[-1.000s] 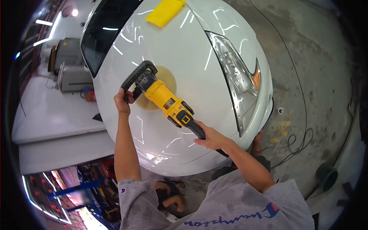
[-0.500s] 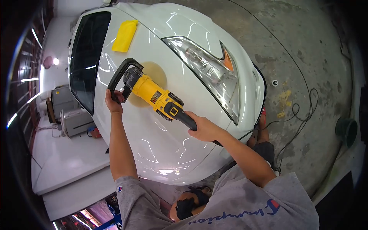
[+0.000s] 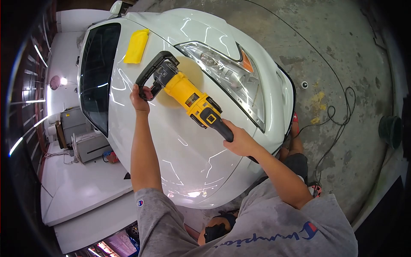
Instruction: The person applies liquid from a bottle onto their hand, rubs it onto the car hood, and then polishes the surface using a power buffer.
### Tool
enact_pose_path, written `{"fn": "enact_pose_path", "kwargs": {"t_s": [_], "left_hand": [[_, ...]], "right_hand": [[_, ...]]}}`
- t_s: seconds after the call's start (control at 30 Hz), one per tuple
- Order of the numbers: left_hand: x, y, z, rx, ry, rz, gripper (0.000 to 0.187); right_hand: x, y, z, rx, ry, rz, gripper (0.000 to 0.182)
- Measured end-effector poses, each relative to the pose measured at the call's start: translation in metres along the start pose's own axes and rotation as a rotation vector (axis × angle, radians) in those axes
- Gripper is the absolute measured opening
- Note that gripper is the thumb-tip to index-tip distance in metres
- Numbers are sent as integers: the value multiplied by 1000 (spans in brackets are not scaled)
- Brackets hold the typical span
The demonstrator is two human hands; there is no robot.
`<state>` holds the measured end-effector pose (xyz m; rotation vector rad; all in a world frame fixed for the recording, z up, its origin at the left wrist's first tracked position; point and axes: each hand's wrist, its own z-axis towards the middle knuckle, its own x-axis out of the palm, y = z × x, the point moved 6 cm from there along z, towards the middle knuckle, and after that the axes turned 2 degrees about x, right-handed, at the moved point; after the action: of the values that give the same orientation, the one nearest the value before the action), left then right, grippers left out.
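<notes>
A yellow and black polisher (image 3: 191,96) lies over the white car hood (image 3: 171,141), its round yellowish pad (image 3: 192,70) partly hidden under the body. My left hand (image 3: 142,98) is closed round the black front loop handle. The black rear grip is in my right hand (image 3: 239,138), fingers wrapped round it. A folded yellow cloth (image 3: 136,46) rests on the hood near the windshield. Just right of the pad sits the headlight (image 3: 227,70), with tape-like dark trim along its hood edge.
A black cable (image 3: 338,122) loops over the concrete floor (image 3: 342,51). A small round object (image 3: 304,85) and a dark green bucket (image 3: 389,132) stand at the right. Grey cabinets (image 3: 87,143) are at the left. The windshield (image 3: 99,77) borders the hood.
The polisher and both my hands have shifted right across the hood, toward the headlight. The pad now sits closer to the headlight's edge. My grip on both handles is the same.
</notes>
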<state>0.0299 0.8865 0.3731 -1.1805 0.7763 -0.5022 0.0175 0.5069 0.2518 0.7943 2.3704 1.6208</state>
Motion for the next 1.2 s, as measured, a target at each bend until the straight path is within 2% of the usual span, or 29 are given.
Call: {"fn": "enact_pose_path", "kwargs": {"t_s": [0.27, 0.47, 0.57, 0.8, 1.2], "left_hand": [[11, -12, -2, -17, 78, 20, 65], [2, 1, -9, -55, 55, 51, 62], [-8, 11, -13, -59, -21, 126, 68], [-31, 21, -30, -122, -83, 133, 64], [-63, 41, -62, -148, -193, 221, 68]], "right_hand": [[6, 0, -13, -13, -81, 27, 70], [-2, -2, -4, 32, -5, 15, 71], [-1, -11, 8, 2, 10, 27, 71], [1, -18, 31, -14, 73, 31, 70], [8, -43, 61, 20, 201, 32, 68]]}}
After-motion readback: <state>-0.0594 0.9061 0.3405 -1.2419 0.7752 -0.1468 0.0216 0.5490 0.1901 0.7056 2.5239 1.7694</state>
